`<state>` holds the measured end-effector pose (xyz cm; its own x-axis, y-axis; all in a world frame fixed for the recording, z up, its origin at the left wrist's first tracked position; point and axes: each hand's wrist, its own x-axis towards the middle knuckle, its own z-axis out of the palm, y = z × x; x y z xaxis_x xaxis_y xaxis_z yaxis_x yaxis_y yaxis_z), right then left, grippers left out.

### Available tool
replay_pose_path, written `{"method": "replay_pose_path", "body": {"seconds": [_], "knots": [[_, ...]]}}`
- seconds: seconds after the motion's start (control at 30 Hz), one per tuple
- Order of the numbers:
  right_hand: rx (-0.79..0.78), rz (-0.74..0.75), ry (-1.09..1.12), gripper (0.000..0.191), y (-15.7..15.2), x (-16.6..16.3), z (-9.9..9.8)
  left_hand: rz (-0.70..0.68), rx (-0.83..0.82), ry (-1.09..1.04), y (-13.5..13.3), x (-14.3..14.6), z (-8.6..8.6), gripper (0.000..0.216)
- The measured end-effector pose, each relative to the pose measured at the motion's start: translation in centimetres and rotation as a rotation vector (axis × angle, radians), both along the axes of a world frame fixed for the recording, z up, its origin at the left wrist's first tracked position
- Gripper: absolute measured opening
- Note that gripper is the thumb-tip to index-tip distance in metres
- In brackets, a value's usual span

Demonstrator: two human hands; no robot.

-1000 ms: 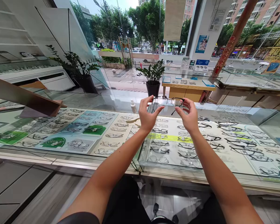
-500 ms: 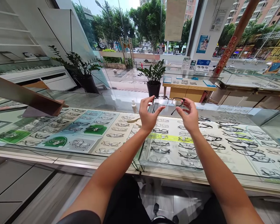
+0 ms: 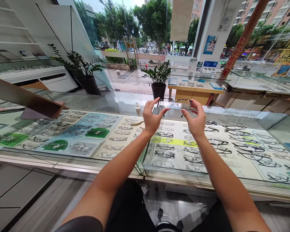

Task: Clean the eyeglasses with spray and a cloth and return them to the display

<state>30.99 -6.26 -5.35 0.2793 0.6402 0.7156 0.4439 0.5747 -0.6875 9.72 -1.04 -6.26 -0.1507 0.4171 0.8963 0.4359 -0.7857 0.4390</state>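
Note:
Both my arms reach forward over a glass display counter (image 3: pixel 91 106). My left hand (image 3: pixel 151 118) and my right hand (image 3: pixel 195 120) hold up a thin dark-framed pair of glasses (image 3: pixel 175 103) between them, each hand pinching one end of the frame with thumb and fingertips. The lenses face away from me and one temple hangs down near my right palm. Under the glass below my hands lie rows of several spectacle frames (image 3: pixel 176 151) on white trays, with a yellow-green strip (image 3: pixel 174 141) across them.
A small white bottle (image 3: pixel 138 109) stands on the counter left of my hands. A wooden mirror stand (image 3: pixel 29 100) leans at the left. Potted plants (image 3: pixel 159 79) stand beyond the counter before the shop window. Another display table (image 3: pixel 195 87) sits behind.
My hands and the glasses have stayed nearly in place, shifting slightly upward in view; a temple now also hangs down on the left side.

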Motion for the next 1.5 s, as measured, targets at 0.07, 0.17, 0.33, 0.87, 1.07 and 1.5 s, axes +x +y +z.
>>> {"method": "replay_pose_path", "body": {"seconds": [0.07, 0.17, 0.33, 0.87, 1.07, 1.5], "knots": [[0.004, -0.008, -0.009, 0.063, 0.1, 0.0, 0.0, -0.008, 0.012, -0.005, 0.2, 0.0, 0.0, 0.06], [0.01, 0.0, -0.012, 0.062, 0.1, 0.0, -0.1, -0.005, 0.049, -0.005, 0.4, -0.1, 0.1, 0.06], [0.039, -0.011, -0.029, 0.061, 0.0, -0.1, 0.0, 0.039, 0.086, 0.012, 0.5, -0.3, 0.3, 0.062], [0.287, -0.189, -0.264, 0.056, -0.3, -0.7, -0.1, -0.058, 0.014, 0.067, 0.5, -0.2, -0.3, 0.073], [0.278, -0.204, -0.31, 0.056, -0.3, -1.1, -0.2, -0.049, -0.044, 0.035, 0.5, 0.0, -0.5, 0.069], [0.015, 0.002, -0.069, 0.068, 0.1, -1.7, -1.1, 0.141, 0.128, 0.051, -0.8, 0.4, -0.3, 0.07]]}}
